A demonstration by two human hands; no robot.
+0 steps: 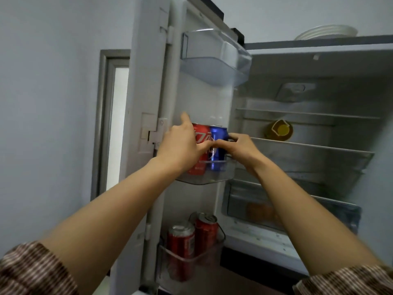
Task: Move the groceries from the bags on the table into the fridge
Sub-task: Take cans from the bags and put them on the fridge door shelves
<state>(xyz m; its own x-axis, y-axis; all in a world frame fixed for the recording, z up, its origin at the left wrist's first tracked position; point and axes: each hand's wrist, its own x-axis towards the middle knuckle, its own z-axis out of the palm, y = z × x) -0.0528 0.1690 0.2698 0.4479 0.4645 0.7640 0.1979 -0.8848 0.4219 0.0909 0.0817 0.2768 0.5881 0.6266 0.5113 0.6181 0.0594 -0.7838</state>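
The fridge stands open, its door (200, 99) swung to the left. In the middle door shelf (212, 177) a red cola can (198, 167) and a blue cola can (219, 135) stand side by side. My left hand (180, 143) wraps round the red can, thumb across its front and index finger pointing up. My right hand (238, 145) grips the blue can from the right. The bags and the table are out of view.
Two more red cans (191, 241) stand in the lower door shelf. The top door bin (214, 60) holds nothing. A yellow-lidded jar (279, 129) lies on an inner shelf (308, 147), above a crisper drawer (276, 209). Plates (327, 31) sit on top of the fridge.
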